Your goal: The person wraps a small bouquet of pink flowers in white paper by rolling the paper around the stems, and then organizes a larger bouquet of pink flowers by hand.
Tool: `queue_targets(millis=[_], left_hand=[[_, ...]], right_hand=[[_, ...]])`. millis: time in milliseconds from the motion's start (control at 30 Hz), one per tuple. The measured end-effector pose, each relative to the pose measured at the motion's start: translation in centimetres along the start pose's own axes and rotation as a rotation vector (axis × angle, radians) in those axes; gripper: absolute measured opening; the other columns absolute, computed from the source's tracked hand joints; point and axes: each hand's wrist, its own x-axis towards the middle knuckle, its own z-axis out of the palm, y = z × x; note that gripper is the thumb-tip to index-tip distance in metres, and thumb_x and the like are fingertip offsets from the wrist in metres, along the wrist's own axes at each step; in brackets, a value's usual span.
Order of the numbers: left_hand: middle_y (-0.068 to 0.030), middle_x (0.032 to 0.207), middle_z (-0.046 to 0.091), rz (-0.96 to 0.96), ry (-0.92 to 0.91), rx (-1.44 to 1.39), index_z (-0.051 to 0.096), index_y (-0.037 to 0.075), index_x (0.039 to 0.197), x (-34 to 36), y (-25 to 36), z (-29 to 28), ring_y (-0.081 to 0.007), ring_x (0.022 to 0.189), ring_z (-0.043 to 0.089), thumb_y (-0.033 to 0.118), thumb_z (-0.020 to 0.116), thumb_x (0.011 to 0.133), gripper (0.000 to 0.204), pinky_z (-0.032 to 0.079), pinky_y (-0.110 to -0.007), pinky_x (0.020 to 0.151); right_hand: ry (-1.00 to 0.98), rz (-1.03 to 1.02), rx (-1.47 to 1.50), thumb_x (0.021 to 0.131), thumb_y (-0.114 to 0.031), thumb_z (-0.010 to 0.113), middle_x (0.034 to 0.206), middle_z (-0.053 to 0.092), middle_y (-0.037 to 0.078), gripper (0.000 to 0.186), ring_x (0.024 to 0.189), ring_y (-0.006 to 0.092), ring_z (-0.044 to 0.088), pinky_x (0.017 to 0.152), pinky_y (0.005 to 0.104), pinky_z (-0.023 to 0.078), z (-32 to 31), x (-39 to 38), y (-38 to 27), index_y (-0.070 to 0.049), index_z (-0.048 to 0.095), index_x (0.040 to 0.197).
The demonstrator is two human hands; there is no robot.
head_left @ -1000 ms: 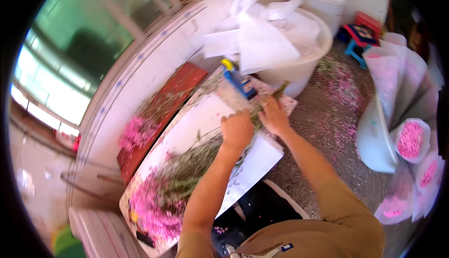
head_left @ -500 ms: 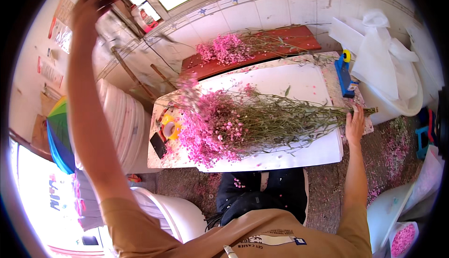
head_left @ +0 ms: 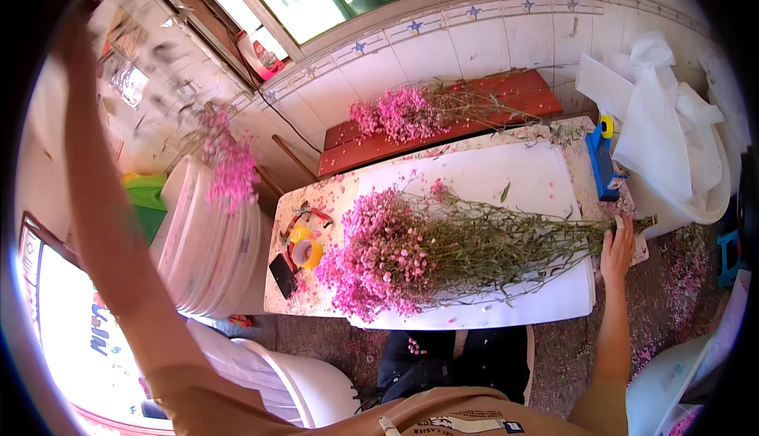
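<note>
A large bunch of pink gypsophila-like flowers [head_left: 379,254] lies on white paper [head_left: 506,171], its blooms to the left and its stems to the right. My right hand [head_left: 618,250] grips the stems near their cut ends, at the table's right end. High at the far left, my left hand [head_left: 79,17] is smeared and partly lost in the dark rim. A blurred pink flower sprig [head_left: 229,163] hangs in the air below it, in line with its grip; the stems between are hard to make out.
Left on the table [head_left: 277,298] are yellow tape rolls [head_left: 307,252], red-handled pliers [head_left: 316,213] and a black phone [head_left: 282,275]. A blue tape dispenser [head_left: 602,167] stands at right. More pink flowers [head_left: 403,112] lie on a red board [head_left: 522,96] behind. Stacked white buckets [head_left: 209,238] stand left.
My left hand has swung further left, and the pink sprig has moved left with it, off the table bunch. My right hand stays at the stem ends. The view has shifted somewhat.
</note>
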Motion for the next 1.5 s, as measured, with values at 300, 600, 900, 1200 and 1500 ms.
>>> queue_targets(millis=[300,600,900,1200,1500], left_hand=[[-0.0141,0.129,0.07,0.121,-0.864,-0.434,0.072,0.007,0.125,-18.3,57.3,20.7,-0.033,0.12,0.066,0.048,0.075,0.078,0.062,0.035,-0.067,0.109],[-0.0214,0.141,0.063,0.575,-1.526,-1.76,0.05,0.008,0.153,-46.4,59.4,-0.5,-0.0351,0.128,0.062,0.043,0.076,0.091,0.076,0.049,-0.043,0.107],[-0.0169,0.138,0.063,-1.815,-1.35,-1.83,0.042,-0.002,0.154,-67.9,39.5,-12.9,-0.0261,0.119,0.066,0.036,0.069,0.102,0.07,0.054,-0.042,0.102],[-0.0205,0.159,0.04,-2.153,-0.578,-2.043,0.015,0.009,0.162,-68.8,36.3,-13.9,-0.0442,0.136,0.053,0.043,0.081,0.09,0.104,0.051,-0.063,0.102],[-0.0095,0.141,0.059,-2.322,-0.365,-2.144,0.045,0.01,0.15,-65.4,37.0,-9.7,-0.0297,0.126,0.059,0.015,0.077,0.096,0.063,0.055,-0.06,0.099]], right_hand=[[0.044,-0.046,0.062,0.106,-0.025,0.05,0.157,0.045,0.017,0.045,0.15,0.0376,0.036,0.121,0.0525,0.028,0.7,-0.9,-0.6,-0.009,0.048,0.148],[-0.042,-0.043,0.073,0.109,-0.032,0.044,0.158,0.043,0.019,0.048,0.15,0.042,0.034,0.121,0.0536,0.028,0.8,-0.6,0.6,-0.006,0.048,0.149],[-0.181,0.106,0.252,0.108,-0.043,0.052,0.127,0.069,0.021,0.052,0.121,0.0354,0.064,0.105,0.0453,0.046,-4.7,7.3,-8.4,0.002,0.062,0.134],[-0.973,-0.083,0.447,0.104,-0.062,0.05,0.13,0.069,0.021,0.075,0.118,0.0272,0.066,0.106,0.036,0.047,6.3,11.4,-46.6,0.007,0.063,0.133],[-1.323,-0.676,0.337,0.105,-0.036,0.057,0.116,0.073,0.018,0.053,0.109,0.0191,0.064,0.1,0.0349,0.048,1.9,0.8,-54.7,0.011,0.06,0.129]])
